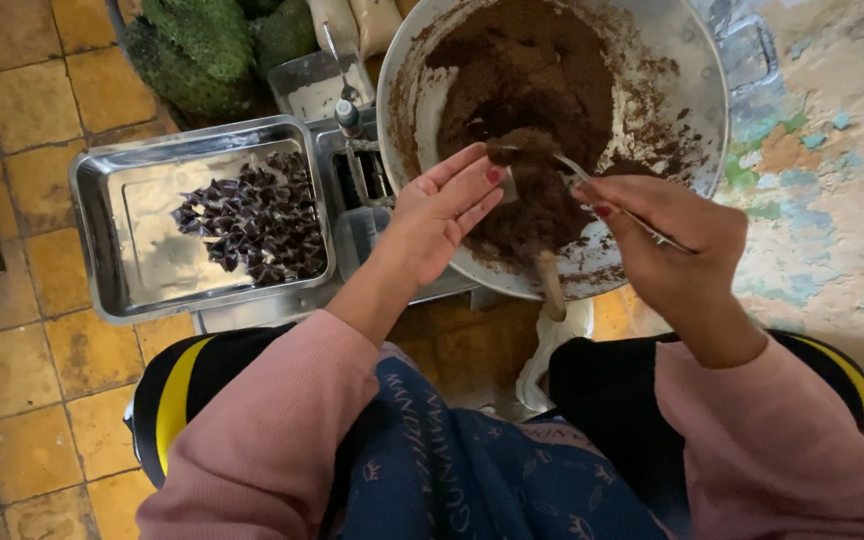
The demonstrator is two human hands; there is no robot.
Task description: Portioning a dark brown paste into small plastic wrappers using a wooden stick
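Brown dough lump [524, 146] on spoon [612, 200] | right hand [667, 245] fingers clamped on spoon | left hand [442, 210] fingers apart, touching lump

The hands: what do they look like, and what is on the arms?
Both arms wear loose, dusty-pink sleeves, pushed up so the wrists are bare. The left hand and right hand wear no gloves, and I see no rings or bracelets. The fingers have short nails painted dark red.
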